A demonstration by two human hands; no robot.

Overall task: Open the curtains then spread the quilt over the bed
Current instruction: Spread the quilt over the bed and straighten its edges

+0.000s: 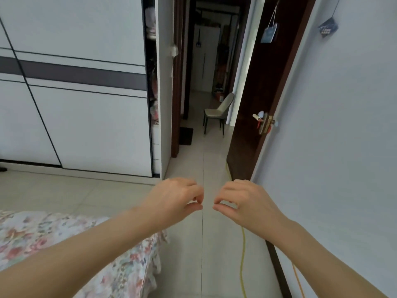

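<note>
Quilt and curtains are both out of reach of the hands at this moment. The left hand (171, 198) and the right hand (245, 201) are held out in front, side by side and just apart. On each, the fingers are curled and the thumb and forefinger tips meet in a small pinch with nothing visible between them.

Below them is pale tiled floor (86, 194), with a yellow cord (243, 254) trailing along it near the wall. To the lower left is a corner of the bed (150, 261), under a floral cover (53, 237) with a frilled edge. I cannot tell whether that cloth is the quilt or only a sheet, and most of the bed is out of view. Further off are a white wardrobe (86, 115), an open dark door (264, 82), and a chair (217, 112) in the hallway beyond.

No curtains or window show anywhere, so whether they are open cannot be judged. The person faces the doorway. As far as this view shows, no step is in hand, and spreading the quilt seems not yet begun.
</note>
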